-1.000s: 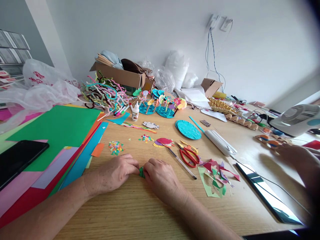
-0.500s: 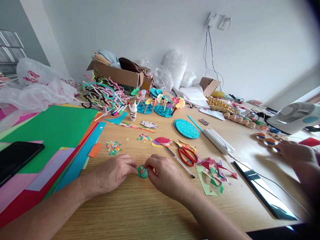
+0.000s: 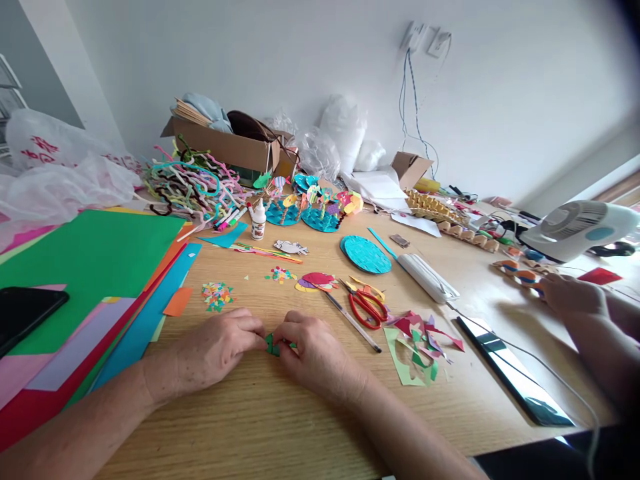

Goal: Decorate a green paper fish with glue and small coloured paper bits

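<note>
A small green paper cut-out [image 3: 273,345] is at the front middle of the wooden table [image 3: 240,427], partly hidden by fingers. My left hand [image 3: 223,343] pinches its left edge with thumb and fingertips. My right hand [image 3: 313,350] is closed over its right side, thumb and forefinger pressed together on it. Just beyond my hands are a pile of tiny coloured paper bits [image 3: 217,296], a second small pile [image 3: 281,273] and several paper ovals [image 3: 320,281], red on top. Red-handled scissors [image 3: 367,308] and a pen [image 3: 354,323] lie right of my right hand.
Coloured paper sheets [image 3: 95,250] and a black phone [image 3: 27,313] lie left. Paper scraps [image 3: 415,353], a white glue gun [image 3: 427,277] and a dark glossy tablet [image 3: 515,373] lie right. Another person's hand [image 3: 575,297] touches a painted egg-carton strip [image 3: 520,275]. A glue bottle [image 3: 258,221] stands farther back.
The view has shifted slightly. My right hand's fingers have moved over the green cut-out and cover more of it. The other person's hand remains by the egg-carton strip.
</note>
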{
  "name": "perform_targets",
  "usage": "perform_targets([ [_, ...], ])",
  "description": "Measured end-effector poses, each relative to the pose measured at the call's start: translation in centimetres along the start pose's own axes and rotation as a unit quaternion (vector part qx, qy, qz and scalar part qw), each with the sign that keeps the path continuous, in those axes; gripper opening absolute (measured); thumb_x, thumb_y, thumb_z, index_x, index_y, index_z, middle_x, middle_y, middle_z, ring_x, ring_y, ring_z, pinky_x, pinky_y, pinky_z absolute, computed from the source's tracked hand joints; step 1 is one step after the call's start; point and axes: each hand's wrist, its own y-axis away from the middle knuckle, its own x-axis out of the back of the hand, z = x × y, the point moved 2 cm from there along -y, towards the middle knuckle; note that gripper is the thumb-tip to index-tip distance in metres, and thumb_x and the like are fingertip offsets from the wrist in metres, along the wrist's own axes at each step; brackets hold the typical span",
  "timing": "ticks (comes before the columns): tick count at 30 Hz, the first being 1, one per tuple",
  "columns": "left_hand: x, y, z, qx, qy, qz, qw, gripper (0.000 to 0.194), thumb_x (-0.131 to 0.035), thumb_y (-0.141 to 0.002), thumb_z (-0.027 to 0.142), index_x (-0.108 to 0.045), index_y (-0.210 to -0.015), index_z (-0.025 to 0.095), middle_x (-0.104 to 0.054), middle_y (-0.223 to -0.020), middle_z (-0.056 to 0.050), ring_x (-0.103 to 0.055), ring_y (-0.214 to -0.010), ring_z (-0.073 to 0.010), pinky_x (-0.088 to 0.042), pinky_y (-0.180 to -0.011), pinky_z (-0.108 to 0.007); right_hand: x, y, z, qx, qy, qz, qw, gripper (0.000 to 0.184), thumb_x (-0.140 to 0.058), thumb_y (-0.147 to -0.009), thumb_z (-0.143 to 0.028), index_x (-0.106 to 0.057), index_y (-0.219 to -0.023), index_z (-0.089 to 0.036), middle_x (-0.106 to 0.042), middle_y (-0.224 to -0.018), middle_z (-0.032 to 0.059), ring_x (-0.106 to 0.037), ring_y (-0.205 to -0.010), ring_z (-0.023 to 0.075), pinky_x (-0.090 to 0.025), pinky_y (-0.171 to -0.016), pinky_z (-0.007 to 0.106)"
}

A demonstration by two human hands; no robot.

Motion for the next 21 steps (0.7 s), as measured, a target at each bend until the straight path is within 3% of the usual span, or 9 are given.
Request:
perform_targets([
  [21, 0.13, -0.05, 0.23, 0.016, -0.004, -0.013, 1.000, 0.040, -0.039, -0.084, -0.001, -0.069, -0.094, 0.025, -0.065, -0.093, 0.000, -0.057, -0.089, -0.0175, -0.043, -0.076, -0.026, -0.36, -0.19, 0.47, 0.014, 0.025, -0.006, 1.000, 0.020, -0.051, -0.082, -0.015, -0.071, -0.079, -0.018, -0.063, -0.078, 0.0022, -0.056, -0.069, 0.0125, -0.034, -0.058, 0.021],
])
